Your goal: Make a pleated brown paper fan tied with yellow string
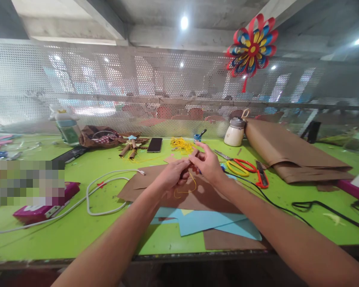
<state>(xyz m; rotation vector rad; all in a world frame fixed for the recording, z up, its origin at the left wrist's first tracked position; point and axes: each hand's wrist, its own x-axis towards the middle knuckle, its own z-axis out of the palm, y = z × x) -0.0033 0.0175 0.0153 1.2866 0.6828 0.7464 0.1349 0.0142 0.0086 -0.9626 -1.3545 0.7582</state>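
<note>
My left hand (176,173) and my right hand (208,162) meet above a sheet of brown paper (149,181). A thin yellow string (195,185) comes out below the fingers and hangs in a loose loop. The fingers of my left hand are curled closed around the string's upper end. My right hand has thumb and fingers drawn in against the left fingertips, its index finger raised; whatever sits between them is mostly hidden. Just beyond the hands lies a tangled heap of yellow string (182,145).
Scissors (239,166), a red-handled cutter (261,175) and a folded brown paper bag (296,151) lie right. Behind stand a phone (154,145), small paper rolls (129,150) and a white flask (233,133). Blue paper (200,221) is nearest; a white cable (91,195) curls left.
</note>
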